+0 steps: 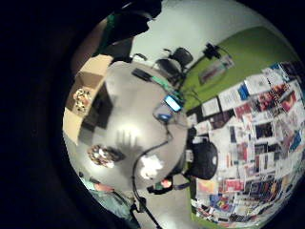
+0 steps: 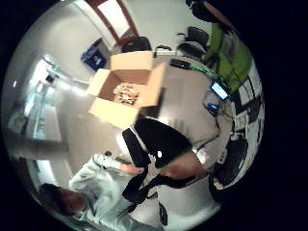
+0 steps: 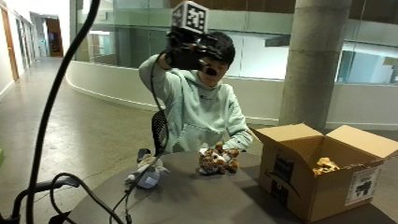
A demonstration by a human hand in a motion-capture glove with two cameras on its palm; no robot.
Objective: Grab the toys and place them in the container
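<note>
My gloved right hand [image 3: 187, 50] is raised high above the round grey table [image 3: 205, 196], about level with the person's head, and holds nothing. Its shadow on the table [image 1: 138, 114] shows spread fingers. A spotted brown plush toy [image 3: 217, 161] [image 1: 102, 155] stands near the table's far edge. To its left lies a grey-and-white plush toy [image 3: 148, 175] [image 1: 151, 166]. On the right of the table stands an open cardboard box [image 3: 317, 179] [image 2: 127, 91] [image 1: 88, 95] with a tan toy [image 3: 324, 164] [image 2: 126, 94] inside it.
A lit phone [image 1: 172, 102] and a flat black device [image 1: 140, 74] lie on the table's near side, with a cable [image 1: 143, 157] trailing across it. Thick cables [image 3: 50, 116] hang in the outside view's foreground. A black chair [image 1: 205, 160] stands beside the table.
</note>
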